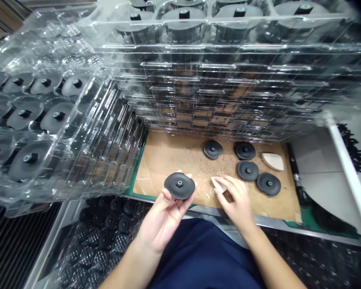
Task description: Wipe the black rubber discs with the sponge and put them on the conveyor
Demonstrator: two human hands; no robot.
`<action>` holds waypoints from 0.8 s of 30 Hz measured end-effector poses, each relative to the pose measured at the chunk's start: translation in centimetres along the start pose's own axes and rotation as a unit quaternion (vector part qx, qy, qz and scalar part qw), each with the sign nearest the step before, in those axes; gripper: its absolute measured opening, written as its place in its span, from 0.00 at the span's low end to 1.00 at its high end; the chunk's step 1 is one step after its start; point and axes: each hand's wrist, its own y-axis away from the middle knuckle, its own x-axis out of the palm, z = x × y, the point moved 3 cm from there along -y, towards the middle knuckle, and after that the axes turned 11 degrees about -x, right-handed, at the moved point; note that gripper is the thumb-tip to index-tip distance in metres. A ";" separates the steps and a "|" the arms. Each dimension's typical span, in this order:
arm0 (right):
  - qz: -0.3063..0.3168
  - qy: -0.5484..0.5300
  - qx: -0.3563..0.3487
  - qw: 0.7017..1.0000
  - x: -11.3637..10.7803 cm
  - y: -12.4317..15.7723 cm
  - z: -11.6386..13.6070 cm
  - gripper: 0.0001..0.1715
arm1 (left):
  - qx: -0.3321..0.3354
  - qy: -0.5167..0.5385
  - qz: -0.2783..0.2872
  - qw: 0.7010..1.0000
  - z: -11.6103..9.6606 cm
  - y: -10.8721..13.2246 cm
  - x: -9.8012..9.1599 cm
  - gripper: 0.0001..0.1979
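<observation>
A round black disc (179, 186) with a small raised post at its centre rests in my left hand (168, 216), gripped by its edge with the post facing up. My right hand (236, 198) pinches a small pale wedge-shaped pad (219, 184) just above the cardboard, to the right of the disc and apart from it. More black discs like it lie on the cardboard (165, 154) beyond my right hand, one of them (213, 149) a little away from the others. A second pale pad (272, 161) lies at the right, beside those discs.
Tall stacks of clear plastic trays (198, 72) filled with black discs wall off the back, and another stack (87, 132) the left. Below the bench's front edge, a lower tray (105, 224) holds more black parts. A white panel (349, 172) stands at the right.
</observation>
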 end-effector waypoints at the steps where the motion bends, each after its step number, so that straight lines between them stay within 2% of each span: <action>1: 0.010 -0.020 -0.012 1.000 -0.8 -0.5 0.4 0.14 | -0.001 -0.009 0.013 1.000 0.0 0.1 -0.1 0.30; 5: 0.035 -0.120 -0.062 0.990 -3.9 -3.2 3.5 0.18 | -0.011 -0.043 0.052 0.998 0.3 0.2 -0.2 0.39; 8: 0.020 -0.172 -0.133 0.976 -5.2 -4.6 6.1 0.19 | -0.017 -0.076 0.070 0.994 0.5 0.3 -0.1 0.34; 10: 0.032 -0.178 -0.156 0.971 -5.4 -4.9 7.0 0.20 | -0.019 -0.102 0.071 0.992 0.5 0.4 0.0 0.28; 13: 0.068 -0.183 -0.162 0.967 -5.4 -5.2 7.3 0.22 | -0.016 -0.123 0.063 0.990 0.5 0.6 0.3 0.25; 18: 0.023 -0.165 -0.176 0.970 -5.8 -5.6 7.5 0.23 | -0.022 -0.160 0.091 0.983 0.6 1.0 1.6 0.25; 22: 0.053 -0.191 -0.157 0.968 -5.6 -5.0 7.8 0.24 | -0.012 -0.168 0.077 0.983 0.5 1.0 1.6 0.23; 24: 0.039 -0.182 -0.167 0.968 -5.6 -5.2 7.8 0.23 | -0.016 -0.171 0.084 0.981 0.5 0.8 1.5 0.24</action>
